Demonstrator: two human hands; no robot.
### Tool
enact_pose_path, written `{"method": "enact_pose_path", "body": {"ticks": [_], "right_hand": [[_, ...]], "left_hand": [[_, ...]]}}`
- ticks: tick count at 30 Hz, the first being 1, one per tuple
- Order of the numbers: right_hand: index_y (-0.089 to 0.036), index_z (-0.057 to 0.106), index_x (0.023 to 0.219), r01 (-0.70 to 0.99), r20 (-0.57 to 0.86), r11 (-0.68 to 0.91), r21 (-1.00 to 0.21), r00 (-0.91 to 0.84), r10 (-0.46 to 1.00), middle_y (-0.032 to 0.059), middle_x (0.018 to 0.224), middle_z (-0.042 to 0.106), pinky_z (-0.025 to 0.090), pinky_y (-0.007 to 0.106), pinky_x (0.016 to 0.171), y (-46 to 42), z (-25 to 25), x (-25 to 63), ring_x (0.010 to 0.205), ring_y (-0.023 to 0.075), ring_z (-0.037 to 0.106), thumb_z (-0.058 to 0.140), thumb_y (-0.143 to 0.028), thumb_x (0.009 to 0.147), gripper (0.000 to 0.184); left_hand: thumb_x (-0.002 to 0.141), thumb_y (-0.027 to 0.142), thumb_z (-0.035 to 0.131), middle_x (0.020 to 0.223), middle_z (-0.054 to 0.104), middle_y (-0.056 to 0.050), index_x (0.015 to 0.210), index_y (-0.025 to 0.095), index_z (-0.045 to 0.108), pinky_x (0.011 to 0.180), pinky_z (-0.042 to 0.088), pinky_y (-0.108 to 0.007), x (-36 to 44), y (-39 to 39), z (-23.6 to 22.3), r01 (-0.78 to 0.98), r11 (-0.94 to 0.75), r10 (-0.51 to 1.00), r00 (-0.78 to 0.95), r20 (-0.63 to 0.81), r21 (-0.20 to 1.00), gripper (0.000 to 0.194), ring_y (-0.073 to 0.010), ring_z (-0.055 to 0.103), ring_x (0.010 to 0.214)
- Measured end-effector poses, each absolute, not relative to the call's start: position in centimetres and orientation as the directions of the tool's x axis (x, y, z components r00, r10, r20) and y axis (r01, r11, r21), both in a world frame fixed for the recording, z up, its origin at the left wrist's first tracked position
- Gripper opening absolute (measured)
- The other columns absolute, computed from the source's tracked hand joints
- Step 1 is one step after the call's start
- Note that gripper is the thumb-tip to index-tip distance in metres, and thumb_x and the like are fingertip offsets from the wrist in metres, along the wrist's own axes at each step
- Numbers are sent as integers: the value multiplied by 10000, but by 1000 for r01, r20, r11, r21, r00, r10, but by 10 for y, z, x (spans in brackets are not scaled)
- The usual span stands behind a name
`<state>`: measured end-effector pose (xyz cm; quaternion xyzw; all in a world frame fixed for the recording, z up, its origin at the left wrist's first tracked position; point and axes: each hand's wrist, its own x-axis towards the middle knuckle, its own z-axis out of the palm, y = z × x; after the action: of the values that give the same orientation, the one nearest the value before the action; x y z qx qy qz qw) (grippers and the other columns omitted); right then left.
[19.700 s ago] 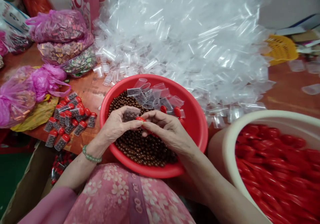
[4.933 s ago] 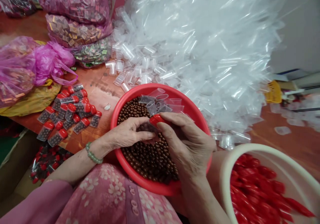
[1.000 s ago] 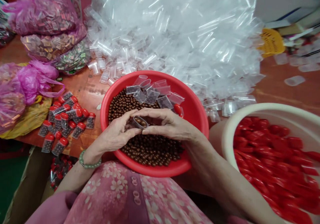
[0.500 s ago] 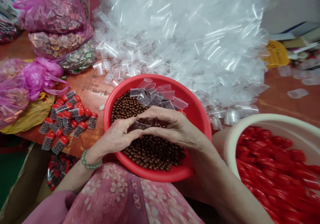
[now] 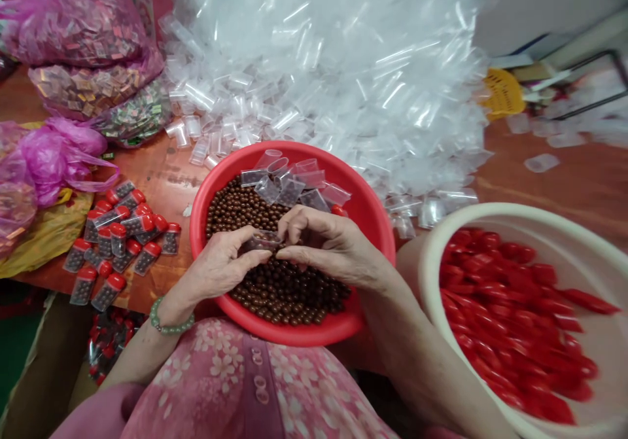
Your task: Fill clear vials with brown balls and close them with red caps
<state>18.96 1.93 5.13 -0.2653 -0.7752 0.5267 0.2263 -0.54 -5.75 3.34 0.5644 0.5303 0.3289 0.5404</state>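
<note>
While both hands work low over a red plastic basin [image 5: 366,229], the left hand [image 5: 210,262] and right hand [image 5: 328,246] grip a small clear plastic tube [image 5: 262,239] between their fingers, just above the brown beads [image 5: 289,295] that fill the basin. Loose empty tubes [image 5: 289,190] lie along the basin's far side, below a big heap of clear tubes [image 5: 318,79]. A cream tub [image 5: 426,282] of red caps [image 5: 505,315] stands to the right, and capped tubes [image 5: 118,239] lie on the table [image 5: 161,177] to the left.
</note>
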Motion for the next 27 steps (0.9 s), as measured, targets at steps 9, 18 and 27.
{"method": "enact_pose_path", "body": {"ticks": [9, 18, 27], "right_hand": [[-206, 599, 1100, 547, -135, 503, -669, -755, 642, 76, 1063, 681, 517, 329, 880, -7, 57, 229, 981, 190, 649, 566, -265, 936, 178], [-145, 630, 946, 924, -247, 380, -40, -377, 892, 138, 888, 724, 454, 327, 690, 28, 36, 228, 813, 245, 672, 399, -263, 978, 261], [-145, 659, 1071, 883, -75, 359, -303, -398, 914, 152, 997, 723, 487, 440, 873, 24, 33, 231, 950, 287, 648, 497, -240, 915, 244]], "left_hand": [[849, 295, 666, 1000, 735, -53, 1055, 167, 665, 849, 538, -273, -3, -62, 51, 58, 108, 994, -15, -107, 992, 242, -163, 689, 905], [926, 240, 570, 996, 719, -50, 1030, 165, 630, 833, 552, -240, 3, -69, 70, 115, 14, 991, 132, -30, 993, 142, -138, 685, 908], [880, 254, 610, 893, 702, -27, 1021, 166, 590, 785, 543, -230, 5, -60, 53, -64, 114, 990, 95, -108, 991, 167, -119, 677, 817]]}}
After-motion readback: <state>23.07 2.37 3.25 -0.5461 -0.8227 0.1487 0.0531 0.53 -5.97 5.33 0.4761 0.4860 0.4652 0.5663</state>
